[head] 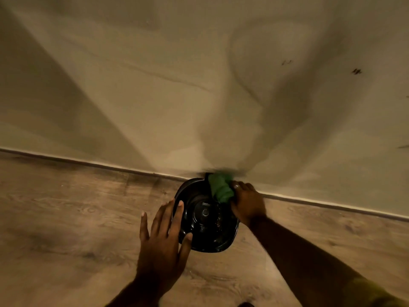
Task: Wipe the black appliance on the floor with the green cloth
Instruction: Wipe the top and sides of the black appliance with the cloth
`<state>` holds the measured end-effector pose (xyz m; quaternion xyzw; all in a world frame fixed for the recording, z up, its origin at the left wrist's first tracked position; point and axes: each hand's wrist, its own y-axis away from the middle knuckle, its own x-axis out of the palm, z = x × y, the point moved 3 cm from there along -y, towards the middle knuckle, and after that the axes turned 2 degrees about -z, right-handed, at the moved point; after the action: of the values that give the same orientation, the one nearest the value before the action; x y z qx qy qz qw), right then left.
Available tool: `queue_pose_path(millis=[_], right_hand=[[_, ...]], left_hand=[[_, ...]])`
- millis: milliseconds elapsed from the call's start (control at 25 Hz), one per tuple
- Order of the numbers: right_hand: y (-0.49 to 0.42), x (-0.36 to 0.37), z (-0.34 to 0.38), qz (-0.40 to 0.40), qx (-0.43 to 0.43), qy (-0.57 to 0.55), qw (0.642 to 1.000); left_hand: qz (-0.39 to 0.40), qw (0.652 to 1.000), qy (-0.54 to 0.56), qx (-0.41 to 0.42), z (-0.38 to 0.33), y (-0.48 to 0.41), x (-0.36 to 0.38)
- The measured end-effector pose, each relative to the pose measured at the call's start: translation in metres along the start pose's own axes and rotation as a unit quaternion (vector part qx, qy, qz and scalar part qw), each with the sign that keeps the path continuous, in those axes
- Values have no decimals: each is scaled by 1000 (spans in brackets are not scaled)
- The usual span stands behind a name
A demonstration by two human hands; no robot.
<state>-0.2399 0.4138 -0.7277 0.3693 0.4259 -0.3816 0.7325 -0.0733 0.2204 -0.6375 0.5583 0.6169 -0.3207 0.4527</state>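
The black appliance (205,218) is round and glossy and stands on the wooden floor right against the wall. My right hand (247,202) grips the bunched green cloth (220,188) and presses it on the appliance's far right top edge, close to the wall. My left hand (162,238) is flat with its fingers spread, resting against the appliance's left side and holding nothing. The appliance's right side is hidden behind my right hand and forearm.
A pale wall (199,85) rises directly behind the appliance, with a thin baseboard (88,163) along its foot. Wood-grain floor (66,218) stretches to the left and right. Small dark marks (356,71) dot the wall at the upper right.
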Motion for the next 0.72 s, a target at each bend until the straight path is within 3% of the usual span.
queue_pose_path(millis=[120, 240, 520, 640, 720], right_hand=[[-33, 9, 28, 98, 13, 42, 994], [-32, 9, 24, 99, 90, 82, 988], [-79, 18, 105, 166, -56, 231, 957], [-86, 24, 124, 231, -100, 198, 947], [-86, 17, 120, 212, -104, 137, 962]], left_hand=[[-7, 1000, 2, 8, 3, 4, 1], [-6, 1000, 5, -1, 6, 5, 0], [-12, 1000, 7, -19, 15, -1, -1], [-29, 999, 2, -28, 25, -3, -9], [-40, 999, 3, -35, 28, -6, -14]])
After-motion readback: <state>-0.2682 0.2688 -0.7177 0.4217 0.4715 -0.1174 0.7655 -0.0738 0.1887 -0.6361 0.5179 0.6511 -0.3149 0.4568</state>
